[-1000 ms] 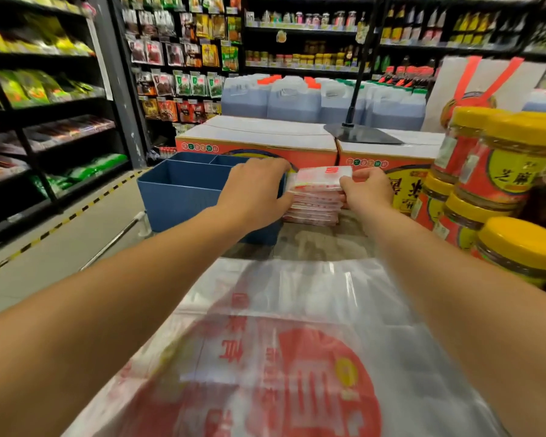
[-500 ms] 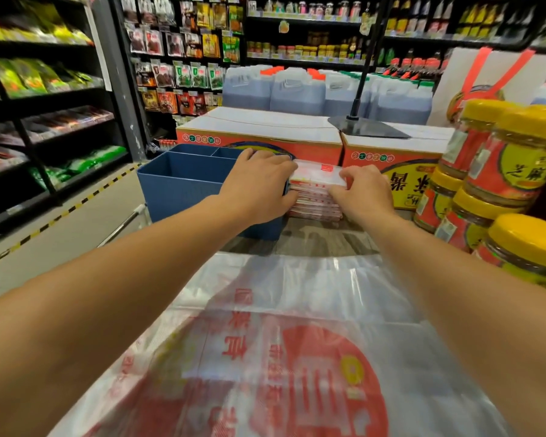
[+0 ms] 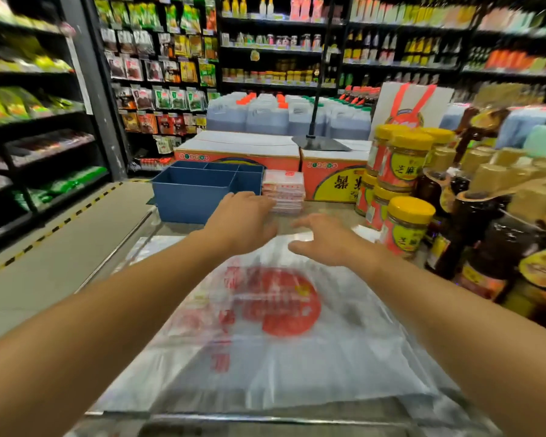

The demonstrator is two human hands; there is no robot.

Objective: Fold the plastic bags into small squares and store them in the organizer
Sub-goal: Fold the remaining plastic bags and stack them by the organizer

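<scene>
Both hands, left hand [image 3: 241, 223] and right hand [image 3: 323, 239], hover apart with fingers spread, apparently holding nothing, above the flat plastic bag [image 3: 275, 326], while the stack of folded bags [image 3: 284, 190] sits just beside the blue organizer [image 3: 199, 193].

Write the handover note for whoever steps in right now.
Hands: left hand and right hand both open, holding nothing, above the far edge of the flat plastic bag.
Things: stack of folded bags sits outside the blue organizer, against its right side.
Done: several bags folded.
Left: fold the flat bag, then put the squares into the organizer.
</scene>
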